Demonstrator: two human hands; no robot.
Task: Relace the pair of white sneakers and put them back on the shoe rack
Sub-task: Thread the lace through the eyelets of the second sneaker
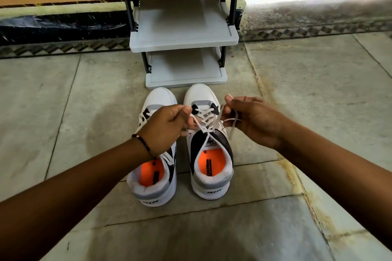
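Note:
Two white sneakers with black and grey panels and orange insoles stand side by side on the floor, toes pointing at the rack. My left hand [165, 127] hovers over the left sneaker [154, 178] and pinches one end of the white lace [206, 122] of the right sneaker [210, 167]. My right hand [252, 118] pinches the other end of that lace, beside the shoe's right side. The lace is crossed through the eyelets, and both ends are pulled apart above the tongue. A loose lace end dangles below my right hand.
A grey plastic shoe rack [184, 42] with black posts stands just beyond the toes, its lower shelves bare. Stone floor tiles spread all around. A dark patterned border strip and a wall run behind the rack, and a bright band of light lies at the upper right.

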